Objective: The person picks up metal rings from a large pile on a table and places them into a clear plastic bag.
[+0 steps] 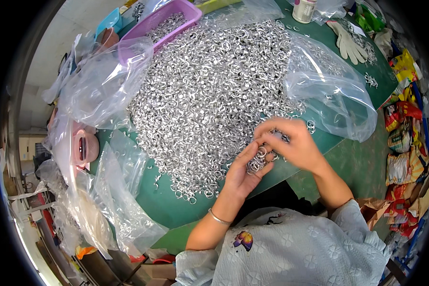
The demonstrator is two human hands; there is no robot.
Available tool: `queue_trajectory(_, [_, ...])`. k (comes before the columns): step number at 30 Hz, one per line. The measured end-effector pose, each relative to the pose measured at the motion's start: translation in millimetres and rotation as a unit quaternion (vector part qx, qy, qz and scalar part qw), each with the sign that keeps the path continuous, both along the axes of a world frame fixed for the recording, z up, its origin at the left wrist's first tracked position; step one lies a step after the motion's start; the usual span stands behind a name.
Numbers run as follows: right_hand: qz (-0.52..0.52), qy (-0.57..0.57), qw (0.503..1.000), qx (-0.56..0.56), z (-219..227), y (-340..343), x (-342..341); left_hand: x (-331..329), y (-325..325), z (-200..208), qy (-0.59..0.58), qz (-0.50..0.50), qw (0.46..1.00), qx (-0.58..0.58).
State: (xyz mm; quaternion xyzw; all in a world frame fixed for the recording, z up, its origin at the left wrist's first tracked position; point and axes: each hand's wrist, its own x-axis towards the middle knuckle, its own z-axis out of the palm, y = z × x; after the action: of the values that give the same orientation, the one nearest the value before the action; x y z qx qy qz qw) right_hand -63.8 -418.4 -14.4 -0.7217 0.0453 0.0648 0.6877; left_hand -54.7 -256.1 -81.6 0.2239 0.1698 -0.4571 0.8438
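**Two hands at the edge of a heap of metal rings**

Green covers the surface (352, 162), and most of it lies under a broad heap of small silver rings (209, 90). At the near edge of the heap, the left hand (243, 171) is cupped palm-up, holding a small cluster of rings (258, 161) in its fingers. The right hand (290, 143) is curled over it, fingertips pinched narrow on the same cluster, so both hands touch. A thin bangle (219, 218) circles the left wrist. Clear plastic bags (105, 86) lie crumpled along the left side, and another clear bag (333, 95) rests to the right of the heap. A purple basket (171, 14) with more rings stands at the far edge, a white glove (348, 43) far right.
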Motion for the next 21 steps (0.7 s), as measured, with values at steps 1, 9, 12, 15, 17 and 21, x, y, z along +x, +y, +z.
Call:
queue_trajectory(1, [-0.057,-0.140,0.982,-0.114,-18,-4,11,0,3,1,0.006,0.011,1.000,0.006])
queue_trajectory(9, [-0.172,-0.315,0.833,-0.421,-47,0,95,23,10,25,-0.015,0.033,0.997,0.075])
queue_trajectory(12, [-0.166,-0.333,0.814,-0.446,-51,-4,104,23,9,25,0.012,0.038,0.995,0.090])
queue_trajectory(15, [-0.182,-0.353,0.822,-0.409,-50,-6,91,24,12,21,0.028,0.032,0.997,0.068])
queue_trajectory(17, [-0.179,-0.290,0.877,-0.337,-49,-3,76,25,14,19,0.020,0.037,0.998,0.037])
queue_trajectory(21, [-0.138,-0.100,0.971,-0.165,-51,-5,50,23,14,15,-0.004,0.034,0.998,0.043])
